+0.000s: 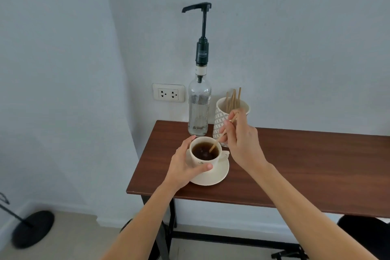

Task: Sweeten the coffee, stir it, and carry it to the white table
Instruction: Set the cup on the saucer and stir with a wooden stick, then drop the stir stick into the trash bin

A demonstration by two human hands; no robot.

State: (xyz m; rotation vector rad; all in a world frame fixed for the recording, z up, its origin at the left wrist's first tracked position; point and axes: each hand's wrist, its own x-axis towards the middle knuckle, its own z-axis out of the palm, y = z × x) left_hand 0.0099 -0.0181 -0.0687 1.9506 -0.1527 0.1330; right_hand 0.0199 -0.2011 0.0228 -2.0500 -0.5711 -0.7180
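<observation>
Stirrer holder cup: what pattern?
White and grey lattice of diamonds on the stirrer holder cup; head view.

right hand (pixel 242 143) stirring coffee cup (pixel 205 152), left hand (pixel 183 164) steadying

Pump collar (pixel 202 54) label reads roughly "TEISSEIRE".

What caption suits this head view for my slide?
Right hand stirs coffee cup with wooden stick; left hand steadies it.
</observation>
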